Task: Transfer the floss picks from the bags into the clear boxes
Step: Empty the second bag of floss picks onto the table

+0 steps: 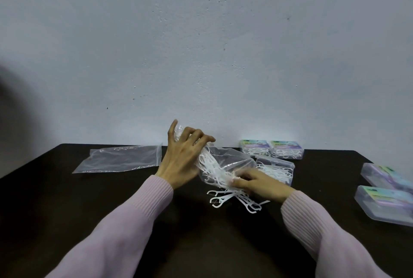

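While our left hand (181,157) grips the raised end of a clear bag (225,163) with curled fingers, we hold it tilted so its low end points down at the dark counter (111,199). White floss picks (212,171) crowd inside the bag, and our right hand (254,182) pinches at its low end, where the picks bunch up. A few loose picks (234,201) lie on the counter just beneath that hand. Touching the bag on the right sits an open clear box (279,169) holding picks. Behind it, against the wall (201,43), we see 2 closed boxes (271,148) side by side, filled with picks. Well apart at the right edge rest 2 more boxes (386,197); we cannot tell what they hold. A flat bag (120,158) lies at the left, near our left hand.
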`<state>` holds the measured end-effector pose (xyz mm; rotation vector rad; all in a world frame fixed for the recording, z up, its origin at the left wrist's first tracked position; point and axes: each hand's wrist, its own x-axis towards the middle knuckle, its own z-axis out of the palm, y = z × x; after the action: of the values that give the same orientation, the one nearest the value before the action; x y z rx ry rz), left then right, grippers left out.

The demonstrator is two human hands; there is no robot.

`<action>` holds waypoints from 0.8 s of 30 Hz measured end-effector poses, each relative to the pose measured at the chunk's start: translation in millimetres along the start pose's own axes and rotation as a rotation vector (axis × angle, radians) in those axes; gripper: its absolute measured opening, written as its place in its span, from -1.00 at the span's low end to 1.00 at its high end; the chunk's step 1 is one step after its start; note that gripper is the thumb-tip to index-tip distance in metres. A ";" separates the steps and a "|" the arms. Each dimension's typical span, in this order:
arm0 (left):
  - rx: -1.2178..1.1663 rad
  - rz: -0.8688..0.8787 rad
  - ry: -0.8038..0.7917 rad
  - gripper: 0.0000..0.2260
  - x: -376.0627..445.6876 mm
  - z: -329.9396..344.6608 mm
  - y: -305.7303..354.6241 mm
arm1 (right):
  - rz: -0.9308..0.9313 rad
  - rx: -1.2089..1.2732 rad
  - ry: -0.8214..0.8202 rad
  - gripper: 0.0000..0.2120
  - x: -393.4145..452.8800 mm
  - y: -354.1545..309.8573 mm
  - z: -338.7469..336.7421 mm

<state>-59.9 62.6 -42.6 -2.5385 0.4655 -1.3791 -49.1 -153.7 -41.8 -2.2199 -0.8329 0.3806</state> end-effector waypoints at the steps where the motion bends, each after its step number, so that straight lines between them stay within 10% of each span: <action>1: 0.009 -0.004 -0.005 -0.27 -1.3 1.1 -1.6 | 0.002 0.021 0.030 -0.86 2.3 2.5 -0.1; 24: 0.071 -0.124 -0.040 -0.20 -12.2 6.5 -23.7 | -0.081 0.021 0.358 -0.88 4.7 11.2 -1.1</action>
<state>-56.5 89.4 -47.6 -2.5704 0.2505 -1.3568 -40.0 -157.1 -49.2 -2.1398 -0.7158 -0.0487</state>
